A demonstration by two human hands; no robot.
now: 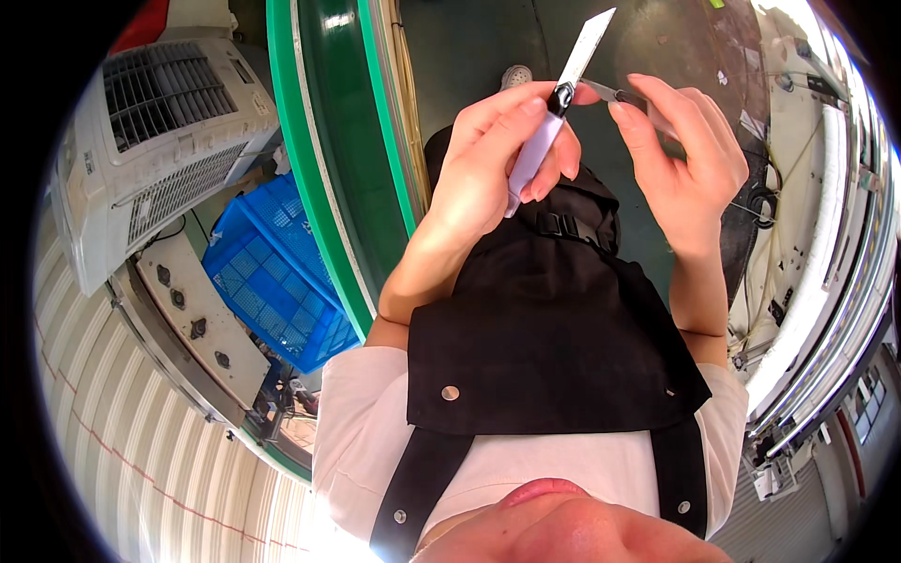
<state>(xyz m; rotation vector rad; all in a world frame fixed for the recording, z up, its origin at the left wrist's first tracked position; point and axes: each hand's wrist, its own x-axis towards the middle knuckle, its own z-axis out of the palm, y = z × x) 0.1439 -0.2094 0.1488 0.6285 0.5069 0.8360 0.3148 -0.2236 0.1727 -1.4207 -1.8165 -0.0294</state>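
Note:
My left hand (pixel 488 155) is closed around the lilac handle of a utility knife (pixel 536 158). Its blade is out, slanting up and to the right, and a black collar sits where blade meets handle. To its right, my right hand (pixel 690 155) pinches a slim, grey, pointed metal piece (pixel 605 91) between thumb and forefinger. The tip of that piece reaches close to a left fingertip beside the knife; whether they touch I cannot tell. Part of the piece is hidden behind the right fingers, so its kind is unclear. Both hands are raised in front of my black apron (pixel 554 347).
A green-edged conveyor (pixel 328 113) runs along my left side. Beyond it are a blue plastic crate (pixel 272 272) and a white air cooler (pixel 178 122) with a dark grille. On the right stands machinery with a long white tube (pixel 815 253) and cables. Dark floor (pixel 469 47) lies ahead.

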